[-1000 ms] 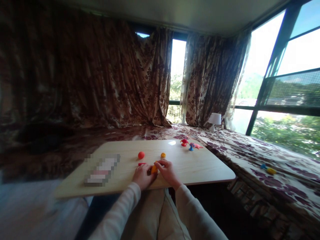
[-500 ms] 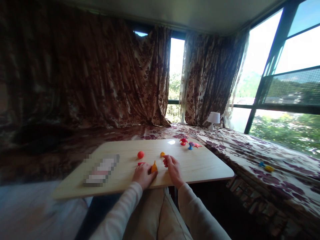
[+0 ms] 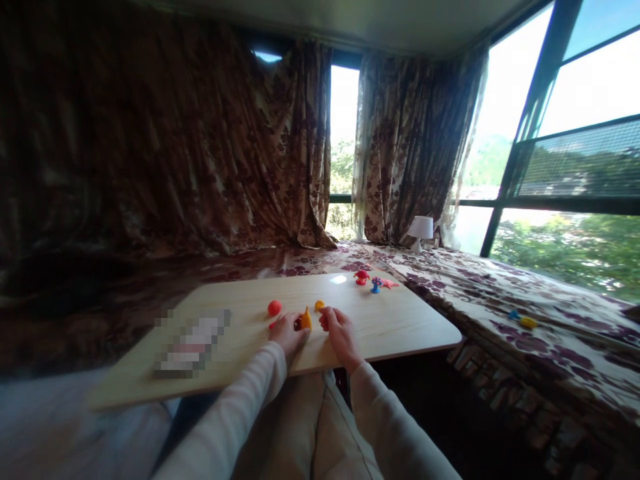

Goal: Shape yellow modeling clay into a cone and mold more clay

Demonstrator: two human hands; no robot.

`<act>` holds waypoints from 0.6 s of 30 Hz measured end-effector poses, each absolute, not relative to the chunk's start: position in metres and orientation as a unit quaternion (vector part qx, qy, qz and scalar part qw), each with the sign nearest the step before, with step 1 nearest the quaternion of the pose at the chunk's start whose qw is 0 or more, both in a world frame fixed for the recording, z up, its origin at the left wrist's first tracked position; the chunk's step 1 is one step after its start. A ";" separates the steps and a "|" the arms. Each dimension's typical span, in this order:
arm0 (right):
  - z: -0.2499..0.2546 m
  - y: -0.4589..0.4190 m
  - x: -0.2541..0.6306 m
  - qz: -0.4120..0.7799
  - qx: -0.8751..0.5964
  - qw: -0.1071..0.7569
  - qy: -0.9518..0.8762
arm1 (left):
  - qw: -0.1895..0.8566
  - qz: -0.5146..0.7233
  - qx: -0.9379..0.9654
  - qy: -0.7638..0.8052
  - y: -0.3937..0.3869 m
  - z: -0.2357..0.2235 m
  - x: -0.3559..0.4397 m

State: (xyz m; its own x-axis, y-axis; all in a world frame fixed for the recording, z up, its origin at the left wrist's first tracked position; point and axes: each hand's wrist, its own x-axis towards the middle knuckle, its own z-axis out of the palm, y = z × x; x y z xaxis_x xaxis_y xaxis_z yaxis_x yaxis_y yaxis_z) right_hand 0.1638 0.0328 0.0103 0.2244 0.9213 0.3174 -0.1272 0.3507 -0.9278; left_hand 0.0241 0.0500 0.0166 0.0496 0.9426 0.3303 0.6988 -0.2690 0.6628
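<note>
My left hand (image 3: 289,333) rests on the wooden tabletop (image 3: 400,327), its fingers closed around a small orange cone-shaped clay piece (image 3: 306,320). My right hand (image 3: 340,331) lies just right of it, fingers curled around a small red bit that I cannot make out clearly. A red clay ball (image 3: 274,307) sits just beyond my left hand. A small orange ball (image 3: 319,305) lies between the hands, a little farther away. A thin red piece peeks out at my left hand's fingertips.
Small clay figures (image 3: 373,281), red, blue and pink, stand at the table's far right corner. A blurred flat package (image 3: 193,341) lies on the left. A white lamp (image 3: 420,231) stands by the curtains. Blue and yellow pieces (image 3: 523,320) lie on the flowered bedding at right.
My right hand let go of the orange cone and drew a little to the right; my left hand keeps the cone upright. The view has tilted slightly upward.
</note>
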 end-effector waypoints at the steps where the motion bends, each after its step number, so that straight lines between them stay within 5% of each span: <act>1: 0.010 0.033 0.164 0.394 -0.412 0.666 -0.481 | 0.160 0.371 0.708 0.580 0.049 0.015 0.024; 18: 0.013 0.029 0.162 0.396 -0.409 0.656 -0.495 | 0.151 0.377 0.738 0.539 0.017 0.011 0.008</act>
State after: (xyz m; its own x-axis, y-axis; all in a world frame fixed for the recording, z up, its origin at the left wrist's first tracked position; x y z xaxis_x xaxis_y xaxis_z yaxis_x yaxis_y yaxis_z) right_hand 0.1624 0.0288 0.0132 0.1954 0.9251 0.3256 -0.1149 0.3513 -0.9292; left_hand 0.0079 0.0175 0.0107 0.1348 0.9093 0.3937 0.6825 -0.3732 0.6284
